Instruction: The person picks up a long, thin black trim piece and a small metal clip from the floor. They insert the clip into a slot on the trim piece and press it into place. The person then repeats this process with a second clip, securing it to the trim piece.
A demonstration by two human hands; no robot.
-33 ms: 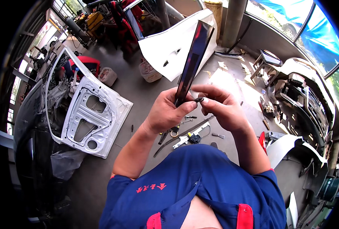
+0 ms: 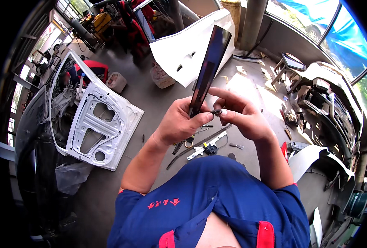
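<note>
My left hand (image 2: 176, 122) is closed round the lower part of a long, glossy black trim strip (image 2: 210, 64), which slants up and away to the right. Between the thumb and finger of my right hand (image 2: 245, 118) is a small dark piece (image 2: 217, 111), too small to name. It lies close to the tip of my left thumb, and I cannot tell whether it is joined to the strip. My right index finger is bent near the strip's edge.
Below my hands, a window regulator (image 2: 208, 149) and several tools lie on the floor. A bare silver car door (image 2: 109, 132) leans at the left, and a white door panel (image 2: 187, 49) stands ahead. Bumpers (image 2: 336, 99) and a white fender (image 2: 311, 159) are at the right.
The strip's upper end has dipped slightly and turned a little, showing more of its broad face. My right fingers and the small dark piece have shifted slightly down and right.
</note>
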